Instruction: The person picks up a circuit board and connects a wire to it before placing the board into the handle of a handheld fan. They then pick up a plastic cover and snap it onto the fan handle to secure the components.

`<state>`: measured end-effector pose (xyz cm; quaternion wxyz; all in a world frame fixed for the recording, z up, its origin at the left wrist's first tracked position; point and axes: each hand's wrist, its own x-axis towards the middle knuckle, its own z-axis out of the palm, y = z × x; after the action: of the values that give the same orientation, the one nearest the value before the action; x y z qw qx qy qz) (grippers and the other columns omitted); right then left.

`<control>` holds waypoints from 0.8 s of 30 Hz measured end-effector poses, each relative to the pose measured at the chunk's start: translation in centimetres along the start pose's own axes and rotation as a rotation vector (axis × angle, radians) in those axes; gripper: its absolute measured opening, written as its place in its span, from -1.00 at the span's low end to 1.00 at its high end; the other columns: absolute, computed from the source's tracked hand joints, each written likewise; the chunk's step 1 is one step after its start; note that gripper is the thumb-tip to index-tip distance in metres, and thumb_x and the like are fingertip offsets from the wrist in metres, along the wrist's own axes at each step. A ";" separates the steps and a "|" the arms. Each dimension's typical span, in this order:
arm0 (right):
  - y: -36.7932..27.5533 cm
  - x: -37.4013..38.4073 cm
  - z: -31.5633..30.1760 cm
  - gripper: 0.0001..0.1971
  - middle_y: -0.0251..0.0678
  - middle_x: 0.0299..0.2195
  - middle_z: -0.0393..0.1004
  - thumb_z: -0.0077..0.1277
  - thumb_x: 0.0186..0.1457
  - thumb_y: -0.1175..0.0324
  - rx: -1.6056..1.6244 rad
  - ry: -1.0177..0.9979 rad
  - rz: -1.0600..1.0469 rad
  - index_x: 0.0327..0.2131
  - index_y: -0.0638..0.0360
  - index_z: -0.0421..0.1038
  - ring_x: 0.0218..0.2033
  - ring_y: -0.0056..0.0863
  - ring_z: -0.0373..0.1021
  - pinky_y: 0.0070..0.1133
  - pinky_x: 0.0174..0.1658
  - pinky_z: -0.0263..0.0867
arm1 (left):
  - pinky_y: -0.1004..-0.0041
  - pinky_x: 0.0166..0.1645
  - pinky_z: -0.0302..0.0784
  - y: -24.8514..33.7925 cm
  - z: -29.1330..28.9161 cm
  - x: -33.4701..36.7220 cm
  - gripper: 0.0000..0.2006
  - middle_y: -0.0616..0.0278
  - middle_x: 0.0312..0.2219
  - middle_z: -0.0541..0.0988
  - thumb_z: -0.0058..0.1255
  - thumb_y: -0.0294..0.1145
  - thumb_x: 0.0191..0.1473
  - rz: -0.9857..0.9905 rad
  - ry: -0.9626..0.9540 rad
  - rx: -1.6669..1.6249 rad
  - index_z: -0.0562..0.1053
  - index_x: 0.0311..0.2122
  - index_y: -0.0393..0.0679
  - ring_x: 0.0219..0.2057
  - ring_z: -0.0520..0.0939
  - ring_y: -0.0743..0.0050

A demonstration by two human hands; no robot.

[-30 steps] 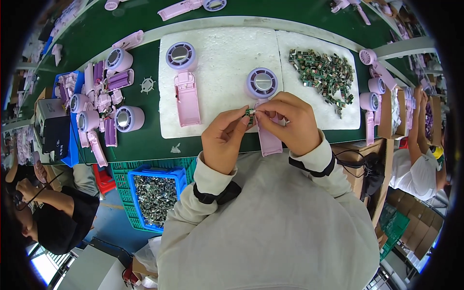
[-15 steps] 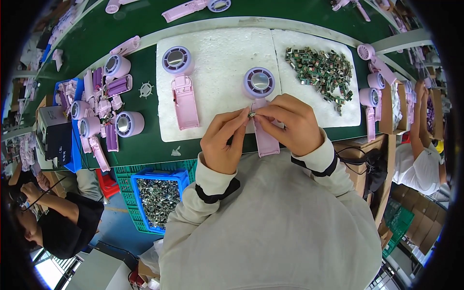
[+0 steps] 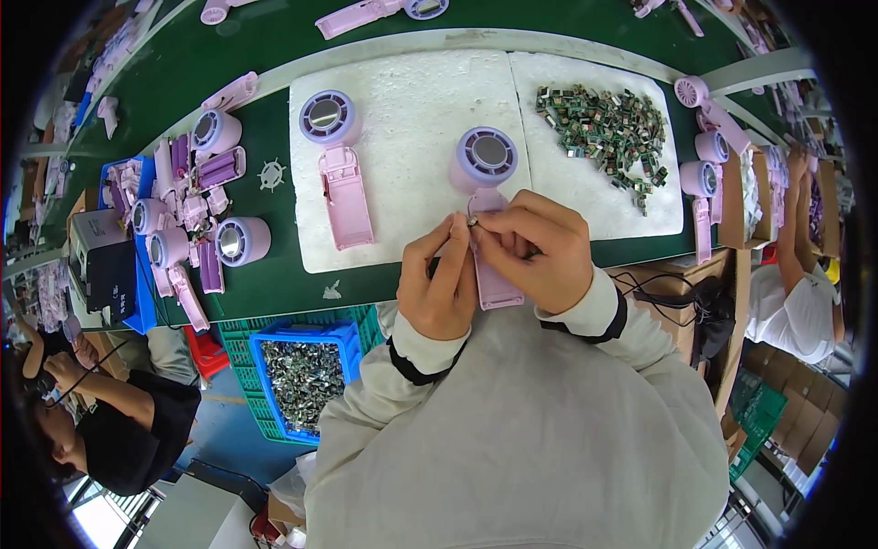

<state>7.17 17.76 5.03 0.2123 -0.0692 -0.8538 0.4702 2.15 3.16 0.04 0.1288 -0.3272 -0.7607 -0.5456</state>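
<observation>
Fingertips of my left hand [image 3: 437, 282] and my right hand [image 3: 541, 252] meet in a pinch around a small circuit board [image 3: 472, 220], which they mostly cover. Just beneath them lies a pink handheld fan's open handle shell [image 3: 498, 285], pointing toward me. Its round lilac fan head [image 3: 485, 157] rests farther back on the white foam board [image 3: 416, 119]. A second fan of the same kind, with an open pink handle [image 3: 347, 203], lies to the left, apart from my hands. Any wire at my fingertips is too small to make out.
Several small circuit boards [image 3: 604, 133] are heaped on the foam at the right. Fan parts [image 3: 219, 169] crowd the green table's left side, beside a blue bin [image 3: 142, 297]. Below the table edge, a blue crate [image 3: 347, 343] holds many small parts. Co-workers sit at both sides.
My left hand has shifted slightly right and is turned more upright. My right hand has moved slightly left and down. Both still pinch at the small circuit board over the handle.
</observation>
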 end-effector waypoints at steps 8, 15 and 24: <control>1.2 3.7 -3.6 -0.83 -0.35 -0.47 0.51 0.27 -0.01 0.58 -0.013 -0.200 -0.026 -0.27 0.30 0.60 -0.55 -0.68 0.35 -0.65 -0.47 0.27 | 0.35 -0.05 0.59 1.1 -0.9 3.8 -0.62 -0.01 -0.09 0.53 0.12 -0.73 0.10 -0.017 -0.162 -0.034 0.52 0.06 -0.34 -0.17 0.66 0.20; 8.2 17.6 -11.4 -0.77 -0.46 -0.39 0.56 0.19 0.16 0.31 0.175 -0.222 0.464 -0.20 0.26 0.62 -0.50 -0.74 0.30 -0.74 -0.39 0.25 | 0.28 0.12 0.49 1.6 2.0 9.8 -0.45 -0.11 0.06 0.45 0.17 -0.59 0.10 -0.076 -0.219 -0.151 0.33 0.22 -0.27 0.05 0.55 0.03; 24.8 28.8 -26.4 -0.60 -0.20 -0.42 0.64 0.22 0.06 0.00 -0.435 0.285 0.357 -0.27 0.18 0.66 -0.40 -0.40 0.56 -0.43 -0.34 0.46 | 0.11 0.17 0.43 -2.5 12.6 11.9 -0.51 -0.20 0.05 0.44 0.15 -0.46 0.07 0.254 -0.459 0.095 0.38 0.14 -0.24 0.06 0.47 -0.22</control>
<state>-9.55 60.94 5.30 0.2242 -0.3271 -0.8703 0.2922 -6.39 18.48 0.07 0.0356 -0.5287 -0.7476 -0.4003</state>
